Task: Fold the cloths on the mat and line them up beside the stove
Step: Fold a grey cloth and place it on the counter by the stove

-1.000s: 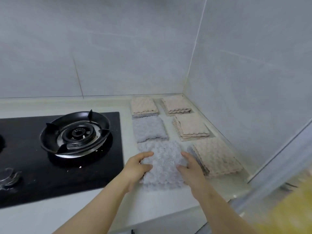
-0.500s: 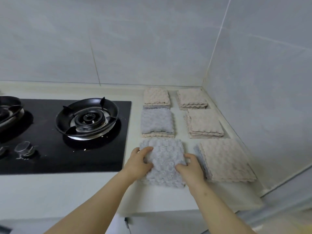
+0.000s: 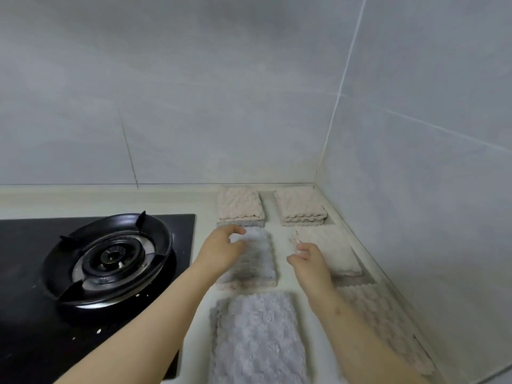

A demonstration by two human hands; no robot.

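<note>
The near grey cloth (image 3: pixel 257 336) runs off the bottom edge, the beige cloth (image 3: pixel 388 325) to its right is blurred and partly covered by the right forearm (image 3: pixel 357 342), and the stove (image 3: pixel 97 261) is cut at the left. Both hands are empty with fingers loosely apart: the left hand (image 3: pixel 221 250) is over the middle grey cloth (image 3: pixel 261 263), touching or not I cannot tell, and the right hand (image 3: pixel 310 261) is above the gap just beside it. 0.5 s ago both pressed on the near grey cloth, which lies folded beside the stove; they have since let go and reached 1 row farther back.
</note>
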